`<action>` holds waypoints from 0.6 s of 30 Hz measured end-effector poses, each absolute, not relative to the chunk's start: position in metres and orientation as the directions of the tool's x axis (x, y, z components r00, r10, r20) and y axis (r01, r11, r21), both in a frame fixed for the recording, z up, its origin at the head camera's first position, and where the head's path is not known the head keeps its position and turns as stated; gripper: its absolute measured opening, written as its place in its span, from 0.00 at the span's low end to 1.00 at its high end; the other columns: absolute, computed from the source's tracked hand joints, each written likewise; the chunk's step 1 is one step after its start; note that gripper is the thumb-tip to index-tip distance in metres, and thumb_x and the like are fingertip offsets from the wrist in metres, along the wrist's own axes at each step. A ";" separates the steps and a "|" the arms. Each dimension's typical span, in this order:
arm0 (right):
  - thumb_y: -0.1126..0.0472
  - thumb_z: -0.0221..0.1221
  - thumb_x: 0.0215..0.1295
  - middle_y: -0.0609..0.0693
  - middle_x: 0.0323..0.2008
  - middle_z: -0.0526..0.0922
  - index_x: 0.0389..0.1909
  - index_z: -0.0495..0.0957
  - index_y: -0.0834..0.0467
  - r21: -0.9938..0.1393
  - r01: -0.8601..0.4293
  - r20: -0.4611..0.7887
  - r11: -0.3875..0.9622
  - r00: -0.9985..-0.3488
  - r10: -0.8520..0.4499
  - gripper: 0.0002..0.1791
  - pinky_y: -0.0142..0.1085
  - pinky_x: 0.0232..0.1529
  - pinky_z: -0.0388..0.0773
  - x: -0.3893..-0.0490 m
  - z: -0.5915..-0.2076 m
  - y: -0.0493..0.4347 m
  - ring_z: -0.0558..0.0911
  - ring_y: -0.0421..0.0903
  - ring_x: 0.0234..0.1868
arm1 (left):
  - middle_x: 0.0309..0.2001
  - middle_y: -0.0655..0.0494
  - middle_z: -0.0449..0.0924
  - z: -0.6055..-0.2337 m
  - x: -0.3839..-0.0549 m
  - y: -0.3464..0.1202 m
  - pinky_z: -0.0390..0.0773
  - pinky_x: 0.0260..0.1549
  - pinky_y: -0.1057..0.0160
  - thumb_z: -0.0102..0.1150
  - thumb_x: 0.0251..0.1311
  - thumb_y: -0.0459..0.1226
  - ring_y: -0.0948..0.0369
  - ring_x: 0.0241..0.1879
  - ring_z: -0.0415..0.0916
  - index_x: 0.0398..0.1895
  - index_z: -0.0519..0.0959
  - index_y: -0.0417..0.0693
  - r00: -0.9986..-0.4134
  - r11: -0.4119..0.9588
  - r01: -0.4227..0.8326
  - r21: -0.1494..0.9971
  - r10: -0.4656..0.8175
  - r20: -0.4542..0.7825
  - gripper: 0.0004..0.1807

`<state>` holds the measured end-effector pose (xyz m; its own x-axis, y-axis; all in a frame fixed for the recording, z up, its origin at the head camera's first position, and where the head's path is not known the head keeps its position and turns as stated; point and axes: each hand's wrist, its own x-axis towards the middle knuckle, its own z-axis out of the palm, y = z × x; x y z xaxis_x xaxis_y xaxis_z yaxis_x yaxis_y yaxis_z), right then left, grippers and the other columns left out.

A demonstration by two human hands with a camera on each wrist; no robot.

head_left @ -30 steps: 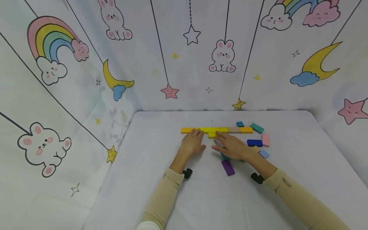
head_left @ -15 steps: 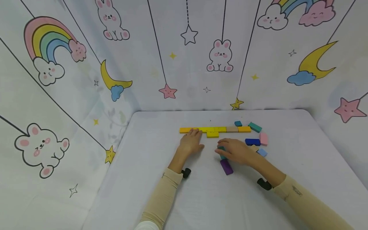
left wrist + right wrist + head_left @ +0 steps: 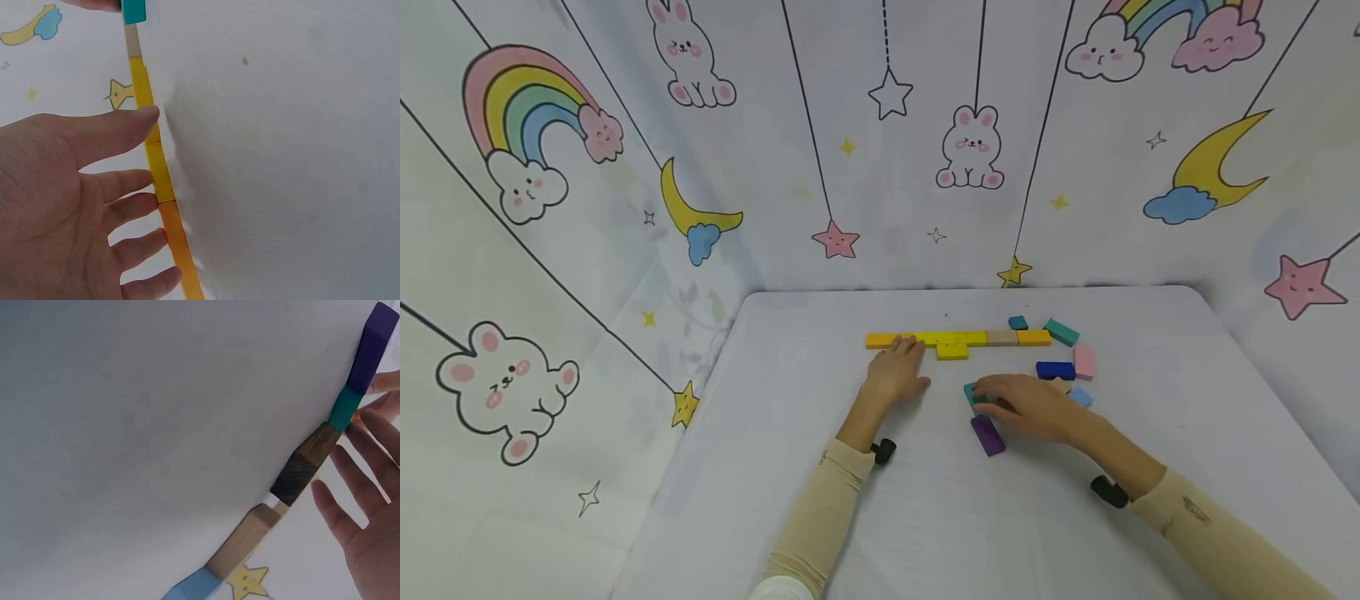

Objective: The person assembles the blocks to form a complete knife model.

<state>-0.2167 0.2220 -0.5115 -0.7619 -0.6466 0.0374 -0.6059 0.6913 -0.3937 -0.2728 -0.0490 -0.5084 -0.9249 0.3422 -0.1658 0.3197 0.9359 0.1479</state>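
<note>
My left hand [image 3: 892,375] lies with fingers extended at a long row of blocks, fingertips at its near side. The left wrist view shows those fingertips along the yellow block [image 3: 161,178] and the orange block [image 3: 178,240]. My right hand [image 3: 1030,406] hovers over a teal block [image 3: 970,395], its fingers partly covering it. In the right wrist view, the loosely straight fingers hold nothing and lie beside the teal block and a dark brown wooden block [image 3: 303,464]. A purple block [image 3: 988,436] lies just nearer than the teal one. The brown block is hidden under my hand in the head view.
Right of my hand lie a navy block [image 3: 1056,371], a pink block [image 3: 1084,362], a light blue block [image 3: 1081,397] and a tan piece [image 3: 1061,385]. Behind the row's right end are two more teal blocks, one [image 3: 1062,332] larger. A single yellow block [image 3: 952,352] sits against the row's front.
My right hand has left the single yellow block at the row's front and come back toward me, over the teal block. My left hand has stayed at the row.
</note>
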 end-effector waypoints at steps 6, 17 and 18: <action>0.43 0.53 0.81 0.50 0.68 0.79 0.65 0.82 0.53 -0.364 -0.671 0.091 0.646 -0.716 -0.692 0.25 0.57 0.69 0.73 -0.212 -0.514 0.230 0.75 0.54 0.72 | 0.83 0.53 0.54 -0.511 -0.276 -0.049 0.58 0.77 0.47 0.60 0.73 0.54 0.52 0.83 0.47 0.83 0.58 0.52 -0.923 0.936 0.317 0.151 0.342 -0.179 0.41; 0.47 0.44 0.86 0.52 0.72 0.75 0.70 0.77 0.56 -0.423 -0.588 0.089 0.689 -0.784 -0.614 0.26 0.61 0.72 0.66 -0.213 -0.517 0.237 0.70 0.57 0.75 | 0.83 0.54 0.51 -0.512 -0.279 -0.049 0.57 0.78 0.47 0.58 0.74 0.54 0.52 0.83 0.45 0.84 0.55 0.53 -0.913 0.937 0.310 0.162 0.341 -0.224 0.42; 0.47 0.44 0.85 0.52 0.72 0.75 0.69 0.77 0.56 -0.424 -0.583 0.087 0.693 -0.788 -0.609 0.26 0.62 0.72 0.66 -0.213 -0.517 0.238 0.70 0.57 0.75 | 0.83 0.53 0.52 -0.511 -0.278 -0.049 0.57 0.78 0.47 0.59 0.74 0.54 0.52 0.83 0.45 0.84 0.56 0.53 -0.914 0.936 0.312 0.163 0.342 -0.217 0.42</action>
<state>-0.2127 0.2376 -0.5172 -0.7881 -0.6093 0.0873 -0.5829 0.6933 -0.4237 -0.2783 -0.0490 -0.5108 -0.9141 0.3424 -0.2173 0.3119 0.9360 0.1629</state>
